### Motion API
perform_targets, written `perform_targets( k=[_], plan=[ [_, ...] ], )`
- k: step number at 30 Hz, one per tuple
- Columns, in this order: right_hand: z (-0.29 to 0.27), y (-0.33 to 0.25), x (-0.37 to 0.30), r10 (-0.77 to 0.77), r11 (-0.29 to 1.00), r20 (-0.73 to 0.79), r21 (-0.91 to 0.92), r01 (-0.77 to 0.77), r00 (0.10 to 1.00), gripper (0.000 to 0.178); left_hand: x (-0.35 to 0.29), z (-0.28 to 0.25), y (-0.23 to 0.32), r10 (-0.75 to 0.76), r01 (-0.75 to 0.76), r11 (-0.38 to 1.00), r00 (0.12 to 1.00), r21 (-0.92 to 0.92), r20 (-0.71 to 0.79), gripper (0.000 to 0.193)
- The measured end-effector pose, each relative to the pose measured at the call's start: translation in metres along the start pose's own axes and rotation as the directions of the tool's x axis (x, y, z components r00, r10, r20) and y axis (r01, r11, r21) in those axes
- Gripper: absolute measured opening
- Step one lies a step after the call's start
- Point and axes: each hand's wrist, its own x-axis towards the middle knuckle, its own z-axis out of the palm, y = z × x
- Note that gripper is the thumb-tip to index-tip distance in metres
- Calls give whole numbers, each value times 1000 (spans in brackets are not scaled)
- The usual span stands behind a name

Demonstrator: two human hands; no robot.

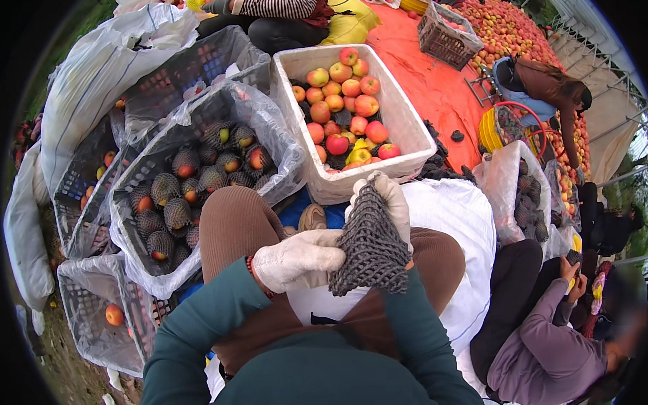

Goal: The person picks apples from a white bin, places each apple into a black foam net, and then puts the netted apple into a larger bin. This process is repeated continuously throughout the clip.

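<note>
"So, what have the hands got hold of?"

"A grey foam net (371, 250), up over the lap between the brown-clad knees. It narrows toward the top and flares at the lower edge."

"And each hand?"

"Both wear white gloves. The right hand (392, 205) is curled round the top and back of the net, gripping it. The left hand (299, 260) comes in from the side, fingers drawn together against the net's left edge. The tips are hidden there, so I can't tell whether they pinch it."

"Is there an apple in the net?"

"I can't tell; the mesh is too dense."

"What's near the knees?"

"Just beyond the hands, a white crate (289, 65) of bare red and yellow apples (338, 106). To its left, a crate lined with clear plastic (287, 148) holds apples in grey nets (177, 215). A smaller lined crate (86, 280) at the lower left has a red apple (114, 314) in it."

"And on the other side?"

"A white sack (455, 221) beside the right knee, then a co-worker in a greyish-purple top (554, 346). Farther off, an orange-red sheet (394, 44) lies on the ground."
</note>
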Motion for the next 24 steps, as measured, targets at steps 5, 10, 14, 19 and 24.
perform_targets(
  k=[5,10,14,19,24],
  plan=[
    [-16,33,-7,166,986,-147,30,-163,975,14,-7,-4,38,113,-123,936,992,331,50,62],
    [11,14,19,166,981,-241,-53,-184,956,16,8,-4,10,-8,29,969,996,-244,86,68],
    [-44,2,66,376,852,91,-425,-305,922,15,14,12,75,-30,42,976,998,214,-59,46],
    [-76,-96,177,-133,265,-139,-959,-100,981,39,-4,-59,129,673,-691,720,716,-57,-184,42],
    [-179,-160,273,-179,-866,-185,-436,-243,966,54,18,-92,140,735,-700,678,633,226,-245,39]
  ],
)
